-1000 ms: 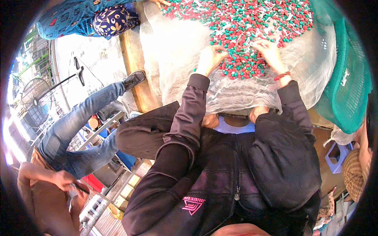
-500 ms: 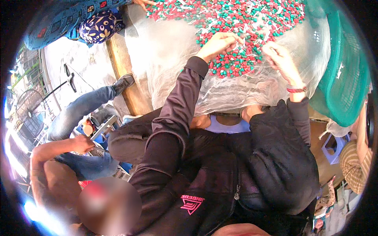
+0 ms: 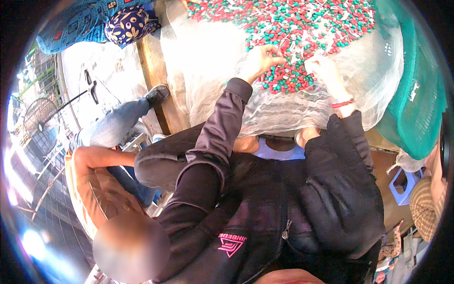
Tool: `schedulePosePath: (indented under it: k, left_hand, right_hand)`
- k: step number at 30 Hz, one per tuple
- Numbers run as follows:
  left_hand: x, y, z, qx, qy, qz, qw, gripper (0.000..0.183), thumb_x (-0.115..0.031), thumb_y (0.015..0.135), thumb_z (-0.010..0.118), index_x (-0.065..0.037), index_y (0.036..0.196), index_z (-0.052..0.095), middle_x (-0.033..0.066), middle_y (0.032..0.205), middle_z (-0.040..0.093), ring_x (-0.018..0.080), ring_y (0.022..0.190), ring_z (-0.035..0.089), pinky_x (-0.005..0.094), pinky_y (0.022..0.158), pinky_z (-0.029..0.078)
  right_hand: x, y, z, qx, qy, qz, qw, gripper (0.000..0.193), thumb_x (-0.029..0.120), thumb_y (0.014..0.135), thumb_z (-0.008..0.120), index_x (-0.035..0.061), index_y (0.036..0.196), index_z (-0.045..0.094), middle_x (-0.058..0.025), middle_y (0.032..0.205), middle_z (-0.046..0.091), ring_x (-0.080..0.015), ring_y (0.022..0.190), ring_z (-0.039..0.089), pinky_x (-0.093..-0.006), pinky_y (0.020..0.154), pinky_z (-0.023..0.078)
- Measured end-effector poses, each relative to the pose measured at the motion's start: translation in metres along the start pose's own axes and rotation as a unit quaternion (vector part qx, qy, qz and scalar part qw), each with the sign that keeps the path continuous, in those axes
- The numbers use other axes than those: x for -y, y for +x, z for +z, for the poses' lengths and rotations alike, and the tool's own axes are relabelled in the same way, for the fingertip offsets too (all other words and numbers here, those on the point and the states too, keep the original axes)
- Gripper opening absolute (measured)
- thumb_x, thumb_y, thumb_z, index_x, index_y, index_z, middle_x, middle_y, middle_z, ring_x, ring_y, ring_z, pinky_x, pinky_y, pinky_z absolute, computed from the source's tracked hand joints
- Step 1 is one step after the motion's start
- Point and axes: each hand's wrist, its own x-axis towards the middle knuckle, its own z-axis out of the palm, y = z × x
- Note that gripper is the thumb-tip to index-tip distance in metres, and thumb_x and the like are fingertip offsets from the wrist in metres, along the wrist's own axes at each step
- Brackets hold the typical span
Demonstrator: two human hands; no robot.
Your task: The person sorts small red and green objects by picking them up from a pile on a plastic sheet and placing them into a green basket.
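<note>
A wide heap of small red and green pieces [image 3: 288,78], mixed with thin white strips, lies on a pale sheer mesh cloth [image 3: 208,71]. Over the heap's near edge, my left hand [image 3: 261,60] has its fingers curled, with thumb and forefinger brought close together. Anything between them is too small to make out. To its right, my right hand [image 3: 325,73] wears a red wristband and holds its fingertips pinched above the pieces. Glare on the skin hides what it grips, if anything. The two hands are a short distance apart.
Green netting [image 3: 418,94] hangs along the right side. A person in a patterned headscarf [image 3: 126,26] is at the far left, and another person's bent arm [image 3: 90,175] is at the near left. A purple stool [image 3: 404,184] stands at right, and a fan [image 3: 40,116] at left.
The view has shifted slightly. My right hand has come a little closer to my left, and both stay over the pieces. The person at the near left has moved their arm.
</note>
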Motion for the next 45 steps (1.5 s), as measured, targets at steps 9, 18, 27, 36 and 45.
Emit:
schedulePosePath:
  k: [9, 18, 27, 36, 45]
  left_hand:
    - [-0.076, -0.014, -0.010, -0.040, 0.013, 0.059, 0.997, 0.028, -0.034, 0.080, 0.063, -0.006, 0.077, 0.065, 0.0090, 0.066, 0.059, 0.0216, 0.064, 0.059, 0.0334, 0.061, 0.045]
    - [-0.137, -0.037, 0.048, -0.225, 0.088, 0.351, 0.905, 0.029, -0.018, 0.072, 0.064, -0.006, 0.097, 0.060, 0.0109, 0.096, 0.059, 0.0301, 0.092, 0.054, 0.0386, 0.081, 0.044]
    - [-0.009, 0.037, 0.015, -0.205, 0.290, 0.036, 0.934, 0.070, -0.043, 0.066, 0.075, -0.013, 0.122, 0.047, 0.0264, 0.122, 0.039, 0.0427, 0.114, 0.037, 0.0504, 0.089, 0.038]
    - [-0.001, 0.015, 0.055, -0.187, 0.353, 0.095, 0.912, 0.029, -0.026, 0.073, 0.068, -0.016, 0.099, 0.062, 0.0120, 0.112, 0.047, 0.0335, 0.107, 0.041, 0.0540, 0.086, 0.035]
    - [0.062, 0.005, 0.008, -0.118, 0.117, 0.029, 0.986, 0.029, -0.024, 0.078, 0.067, -0.009, 0.104, 0.066, 0.0126, 0.080, 0.064, 0.0228, 0.068, 0.061, 0.0343, 0.065, 0.049]
  right_hand:
    - [0.030, -0.011, -0.015, 0.073, 0.713, 0.185, 0.672, 0.029, 0.033, 0.090, 0.048, 0.0071, 0.101, 0.052, -0.0029, 0.077, 0.054, -0.0153, 0.068, 0.054, -0.0278, 0.058, 0.046]
    - [-0.013, -0.042, -0.006, -0.188, 0.460, 0.036, 0.867, 0.039, 0.023, 0.092, 0.043, 0.0052, 0.127, 0.043, -0.0108, 0.116, 0.052, -0.0217, 0.101, 0.055, -0.0318, 0.085, 0.046]
    - [0.021, -0.146, -0.289, -0.122, 0.712, -0.151, 0.675, 0.009, 0.003, 0.090, 0.035, 0.0013, 0.083, 0.039, -0.0101, 0.081, 0.041, -0.0142, 0.072, 0.047, -0.0257, 0.055, 0.040]
    - [-0.080, -0.177, -0.307, -0.662, -0.089, 0.246, 0.703, 0.060, 0.039, 0.084, 0.058, -0.0052, 0.123, 0.046, -0.0271, 0.124, 0.045, -0.0369, 0.115, 0.045, -0.0481, 0.096, 0.036]
    - [0.062, -0.007, -0.078, -0.055, 0.001, -0.118, 0.991, 0.031, 0.006, 0.086, 0.054, 0.0018, 0.117, 0.054, -0.0093, 0.111, 0.055, -0.0180, 0.100, 0.053, -0.0283, 0.089, 0.040]
